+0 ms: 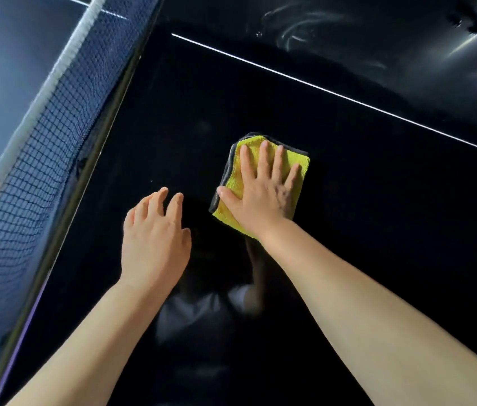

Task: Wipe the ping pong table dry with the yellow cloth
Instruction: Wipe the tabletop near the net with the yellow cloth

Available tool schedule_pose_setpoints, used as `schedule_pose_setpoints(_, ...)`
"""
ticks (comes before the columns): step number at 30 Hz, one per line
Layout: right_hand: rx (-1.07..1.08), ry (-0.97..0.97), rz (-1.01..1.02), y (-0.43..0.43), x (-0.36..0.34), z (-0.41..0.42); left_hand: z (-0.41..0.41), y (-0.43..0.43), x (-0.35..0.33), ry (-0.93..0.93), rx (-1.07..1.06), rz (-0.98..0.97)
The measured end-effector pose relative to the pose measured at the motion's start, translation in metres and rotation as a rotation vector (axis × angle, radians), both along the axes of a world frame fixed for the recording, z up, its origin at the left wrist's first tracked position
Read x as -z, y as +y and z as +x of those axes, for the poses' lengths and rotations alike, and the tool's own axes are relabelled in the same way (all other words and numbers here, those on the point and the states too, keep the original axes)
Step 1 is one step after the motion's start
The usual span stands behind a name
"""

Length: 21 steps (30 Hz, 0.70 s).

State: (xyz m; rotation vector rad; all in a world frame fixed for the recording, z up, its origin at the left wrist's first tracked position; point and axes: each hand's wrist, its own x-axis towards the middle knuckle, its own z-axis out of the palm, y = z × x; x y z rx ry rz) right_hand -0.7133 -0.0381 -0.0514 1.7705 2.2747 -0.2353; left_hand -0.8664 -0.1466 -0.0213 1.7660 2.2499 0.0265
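Yellow cloth [260, 183] lies folded on dark surface [378, 230], long axis pointing away from body. R hand [263, 194] flat on it, fingers [263, 155] straight, pressing. L hand [155, 232] beside, relaxed, holds nothing. Wet smears far right.

Bare forearms [108, 332]; bare left hand [155, 241], right hand [263, 197].

yellow cloth [263, 183] middle hidden under right hand [263, 194]
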Motion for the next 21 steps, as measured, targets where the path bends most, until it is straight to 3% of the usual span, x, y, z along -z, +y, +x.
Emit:
schedule_pose_setpoints(10, -0.305, 0.071, -0.012, 0.036, 0.006, -0.183, -0.092, 0.009, -0.005, -0.056, -0.24, -0.003)
schedule_pose_setpoints(17, -0.369, 0.089, -0.007, 0.043, 0.006, -0.166, -0.08, 0.02, -0.011, -0.041, -0.214, -0.004)
schedule_pose_setpoints(21, -0.272, 0.114, 0.012, 0.047, 0.008, -0.114, -0.045, 0.032, -0.014, -0.015, -0.131, 0.009)
